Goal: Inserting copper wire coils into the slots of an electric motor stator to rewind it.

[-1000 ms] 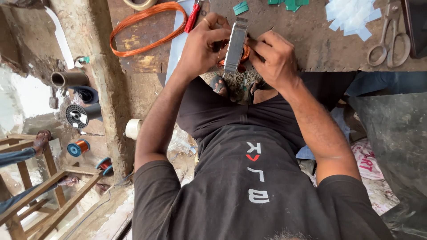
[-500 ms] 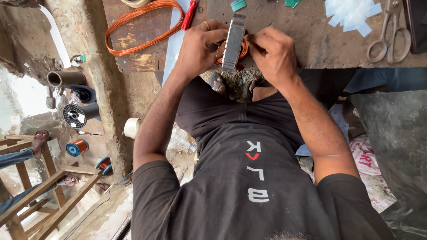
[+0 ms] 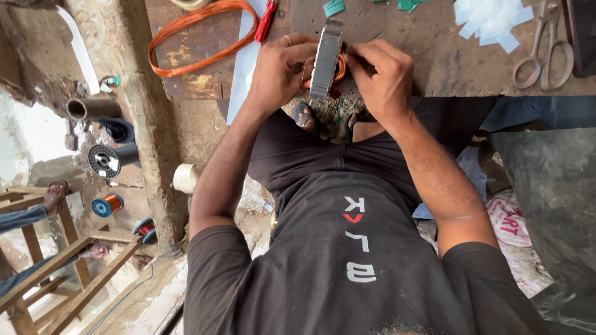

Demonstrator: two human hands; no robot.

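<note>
Both of my hands are at the near edge of a worn wooden workbench [image 3: 434, 56]. Between them a grey laminated metal core [image 3: 326, 57] stands on edge. My left hand [image 3: 280, 71] grips its left side, and my right hand [image 3: 383, 77] presses against its right side, fingers curled onto a bunch of orange copper wire [image 3: 339, 67] at the core. The fingertips and most of that wire are hidden behind the core and my knuckles.
On the bench lie a loose loop of copper wire [image 3: 198, 31], a red-handled tool [image 3: 266, 22], scissors [image 3: 544, 48], white paper scraps [image 3: 490, 22] and green bits [image 3: 334, 7]. Down left are wire spools [image 3: 112, 203], a black reel [image 3: 104, 160], a white roll [image 3: 185, 178] and a wooden frame [image 3: 68, 260].
Both hands stay on the metal core and work the wire at it. The hands and core sit slightly higher in view than before.
</note>
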